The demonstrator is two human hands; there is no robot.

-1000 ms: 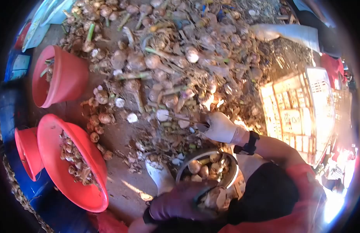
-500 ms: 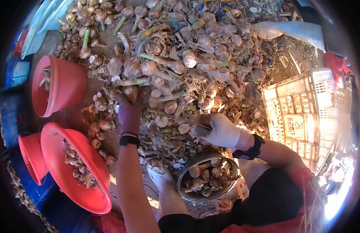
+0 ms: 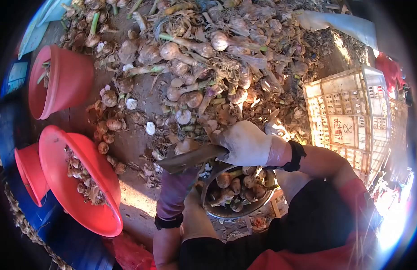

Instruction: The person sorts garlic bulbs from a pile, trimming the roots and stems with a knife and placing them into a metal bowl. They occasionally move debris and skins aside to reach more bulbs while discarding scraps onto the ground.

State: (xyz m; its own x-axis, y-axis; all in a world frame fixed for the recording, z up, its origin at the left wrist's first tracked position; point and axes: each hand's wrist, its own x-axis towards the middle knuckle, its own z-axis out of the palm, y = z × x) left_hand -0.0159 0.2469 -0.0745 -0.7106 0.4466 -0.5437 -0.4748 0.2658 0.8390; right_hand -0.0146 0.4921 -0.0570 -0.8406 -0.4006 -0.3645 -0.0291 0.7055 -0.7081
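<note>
My right hand (image 3: 246, 144), in a white glove, is closed on the handle of a wide flat knife (image 3: 192, 159) whose blade points left. Under the blade is my left hand (image 3: 178, 182) in a purple glove, its fingers mostly hidden. A pale garlic bulb (image 3: 187, 146) shows just beyond the blade, by my left hand; whether the fingers grip it is unclear. Right below my right hand, a round metal basin (image 3: 226, 216) holds several trimmed bulbs (image 3: 249, 181). Ahead of both hands lies a heap of garlic with stalks (image 3: 204, 49).
At the left stand a pink bucket (image 3: 69, 81), a large red basin (image 3: 100, 166) holding small bulbs and scraps, and a smaller red tub (image 3: 31, 173). A plastic crate (image 3: 338, 121) leans at the right. Loose bulbs (image 3: 114, 123) lie beside the red basin.
My left hand has come back from the heap, down and right, to beneath the knife. My right hand has moved slightly left, and the blade now shows fully. The view has shifted a little.
</note>
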